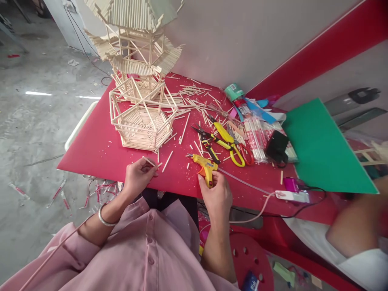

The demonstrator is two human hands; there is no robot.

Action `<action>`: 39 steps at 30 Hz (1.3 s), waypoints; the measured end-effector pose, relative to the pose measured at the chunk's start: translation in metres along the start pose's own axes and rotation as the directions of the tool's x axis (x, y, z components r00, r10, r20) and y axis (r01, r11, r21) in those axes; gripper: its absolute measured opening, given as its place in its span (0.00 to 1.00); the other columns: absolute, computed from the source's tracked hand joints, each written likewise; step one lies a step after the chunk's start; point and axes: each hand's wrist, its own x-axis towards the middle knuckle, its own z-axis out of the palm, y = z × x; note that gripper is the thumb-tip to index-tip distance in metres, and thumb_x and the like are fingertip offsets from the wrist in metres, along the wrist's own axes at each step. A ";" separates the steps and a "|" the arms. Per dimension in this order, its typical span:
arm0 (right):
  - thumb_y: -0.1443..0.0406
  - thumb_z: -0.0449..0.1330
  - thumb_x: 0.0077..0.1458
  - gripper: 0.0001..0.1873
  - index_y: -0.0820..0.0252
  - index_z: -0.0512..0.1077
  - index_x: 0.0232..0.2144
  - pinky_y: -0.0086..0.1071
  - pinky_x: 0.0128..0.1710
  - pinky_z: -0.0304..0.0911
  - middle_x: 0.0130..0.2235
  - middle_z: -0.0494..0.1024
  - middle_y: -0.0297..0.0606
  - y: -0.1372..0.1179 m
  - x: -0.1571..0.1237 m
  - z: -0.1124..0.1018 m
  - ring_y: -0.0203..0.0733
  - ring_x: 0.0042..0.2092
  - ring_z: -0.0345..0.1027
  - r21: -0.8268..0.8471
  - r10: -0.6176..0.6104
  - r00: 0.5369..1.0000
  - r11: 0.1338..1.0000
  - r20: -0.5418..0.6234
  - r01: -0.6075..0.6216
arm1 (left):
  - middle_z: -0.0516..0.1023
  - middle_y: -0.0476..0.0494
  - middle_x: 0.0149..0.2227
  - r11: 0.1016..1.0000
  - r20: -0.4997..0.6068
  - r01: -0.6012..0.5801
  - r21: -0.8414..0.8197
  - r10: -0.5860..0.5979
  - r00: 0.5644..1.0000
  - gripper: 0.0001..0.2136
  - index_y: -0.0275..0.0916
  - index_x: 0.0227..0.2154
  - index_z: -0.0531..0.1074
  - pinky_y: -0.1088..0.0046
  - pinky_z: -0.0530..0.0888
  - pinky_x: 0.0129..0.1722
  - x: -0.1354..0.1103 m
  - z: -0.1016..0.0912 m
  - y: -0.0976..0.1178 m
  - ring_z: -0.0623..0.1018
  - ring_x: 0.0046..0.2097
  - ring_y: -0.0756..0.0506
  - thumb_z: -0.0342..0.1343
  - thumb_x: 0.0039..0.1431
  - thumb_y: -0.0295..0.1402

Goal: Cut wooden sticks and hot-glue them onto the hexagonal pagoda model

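My left hand [138,177] is pinched on a short wooden stick [149,161] near the front edge of the red table [93,149]. My right hand [216,196] grips the handle of a yellow and orange glue gun [203,163], whose nozzle points left along the table. Just beyond my left hand stands a hexagonal stick frame [142,117], and behind it rises a tall tower built of sticks [136,36]. Loose sticks [194,103] lie scattered over the table top.
Yellow-handled pliers [226,139] and red scissors [246,153] lie right of the glue gun, beside packets of sticks [256,137], a black object [276,147] and a green sheet [323,147]. A white power strip [292,196] sits at the front edge. Another person's arm [348,230] is at the right.
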 end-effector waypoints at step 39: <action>0.54 0.60 0.58 0.12 0.56 0.68 0.33 0.35 0.27 0.60 0.27 0.72 0.37 -0.062 -0.021 0.017 0.44 0.29 0.69 0.061 -0.294 0.949 0.951 -0.116 0.303 | 0.84 0.38 0.31 0.986 0.072 0.088 -0.142 -0.079 0.994 0.15 0.34 0.37 0.81 0.70 0.80 0.26 -0.007 -0.025 0.004 0.81 0.26 0.45 0.66 0.53 0.41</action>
